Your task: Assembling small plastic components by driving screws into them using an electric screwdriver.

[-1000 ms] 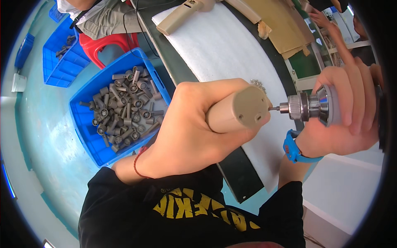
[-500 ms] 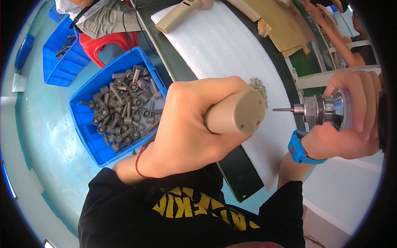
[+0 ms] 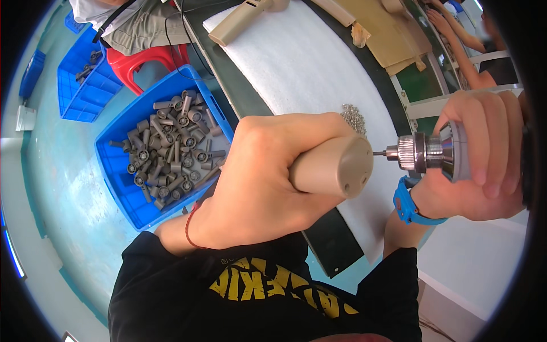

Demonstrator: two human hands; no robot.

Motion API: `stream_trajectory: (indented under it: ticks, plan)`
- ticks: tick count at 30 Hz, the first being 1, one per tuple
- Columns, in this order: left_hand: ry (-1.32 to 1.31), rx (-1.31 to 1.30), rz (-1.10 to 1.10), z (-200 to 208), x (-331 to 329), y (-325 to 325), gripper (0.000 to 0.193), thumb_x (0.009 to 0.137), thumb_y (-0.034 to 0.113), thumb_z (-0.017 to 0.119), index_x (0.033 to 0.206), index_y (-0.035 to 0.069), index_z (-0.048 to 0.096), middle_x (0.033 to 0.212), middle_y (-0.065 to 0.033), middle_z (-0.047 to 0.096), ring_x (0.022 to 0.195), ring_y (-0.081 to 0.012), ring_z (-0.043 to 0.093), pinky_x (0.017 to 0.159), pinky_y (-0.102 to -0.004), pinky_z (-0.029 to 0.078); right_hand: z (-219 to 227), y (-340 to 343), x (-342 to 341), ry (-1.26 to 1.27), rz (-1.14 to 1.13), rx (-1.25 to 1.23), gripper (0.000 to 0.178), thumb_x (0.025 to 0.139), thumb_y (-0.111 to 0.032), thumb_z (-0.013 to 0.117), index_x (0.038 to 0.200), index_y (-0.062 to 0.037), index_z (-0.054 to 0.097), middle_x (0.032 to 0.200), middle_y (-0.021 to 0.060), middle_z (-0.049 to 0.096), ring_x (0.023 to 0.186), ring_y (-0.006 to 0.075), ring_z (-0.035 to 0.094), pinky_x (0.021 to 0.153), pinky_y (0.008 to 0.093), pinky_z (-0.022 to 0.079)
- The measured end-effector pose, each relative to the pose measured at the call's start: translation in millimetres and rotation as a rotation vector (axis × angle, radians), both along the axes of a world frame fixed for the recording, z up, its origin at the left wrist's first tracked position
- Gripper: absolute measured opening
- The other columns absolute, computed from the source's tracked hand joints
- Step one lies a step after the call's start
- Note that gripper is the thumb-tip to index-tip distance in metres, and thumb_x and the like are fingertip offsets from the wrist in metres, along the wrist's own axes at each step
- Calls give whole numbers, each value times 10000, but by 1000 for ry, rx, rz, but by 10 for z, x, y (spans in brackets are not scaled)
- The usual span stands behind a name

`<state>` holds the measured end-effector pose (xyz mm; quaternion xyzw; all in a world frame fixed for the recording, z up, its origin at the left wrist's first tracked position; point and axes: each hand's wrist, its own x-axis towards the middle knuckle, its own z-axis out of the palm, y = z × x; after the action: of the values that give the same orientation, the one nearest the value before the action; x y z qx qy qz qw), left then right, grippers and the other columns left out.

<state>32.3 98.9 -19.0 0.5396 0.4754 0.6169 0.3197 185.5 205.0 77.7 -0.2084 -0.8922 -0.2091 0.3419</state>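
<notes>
My left hand [image 3: 256, 176] is closed around a beige rounded plastic housing [image 3: 327, 168], its end face with small holes turned to the right. In my right hand [image 3: 484, 151] is an electric screwdriver [image 3: 419, 153] with a ribbed metal collar, held level and pointing left. Its thin bit meets the right edge of the housing's end in the picture; whether the tip sits in a hole cannot be made out. Just beyond the housing, a pile of small metal screws [image 3: 354, 118] lies on a white foam sheet [image 3: 302, 62].
Left of the dark table edge [image 3: 336, 245] stands a blue crate [image 3: 122, 194] full of grey-brown plastic parts. Another blue crate [image 3: 85, 102] and a red stool [image 3: 128, 65] with a seated person are farther back. More beige housings [image 3: 242, 23] and cardboard [image 3: 393, 43] lie at the far end.
The screwdriver has moved left and the housing slightly right and down, so the gap between bit and housing has closed. Both hands keep their grip.
</notes>
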Motion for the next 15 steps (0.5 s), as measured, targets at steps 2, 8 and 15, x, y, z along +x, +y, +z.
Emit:
stream_trajectory:
  ticks: [2, 8, 15]
  plan:
    - [12, -2, 0, 1, 3, -1, 96, 760, 12, 737, 851, 25, 709, 743, -42, 684, 639, -102, 632, 585, -220, 469, 19, 54, 29, -56, 22, -8, 222, 855, -97, 441, 654, -33, 513, 542, 5, 439, 458, 109, 433, 491, 205, 327]
    - [66, -9, 5, 7, -2, 2, 111, 749, 10, 741, 854, 22, 709, 764, -57, 692, 660, -130, 654, 603, -227, 485, 64, 278, 221, 221, 720, -1003, 188, 844, -167, 465, 697, -72, 532, 542, -7, 437, 472, 123, 415, 503, 243, 336]
    - [-17, -19, -73, -8, -52, 17, 255, 798, 223, 761, 899, 5, 678, 715, -22, 630, 598, -91, 569, 545, -222, 420, 168, 340, 194, 462, 1185, -1400, 265, 895, -365, 531, 881, -110, 604, 604, -2, 515, 516, 142, 495, 531, 285, 425]
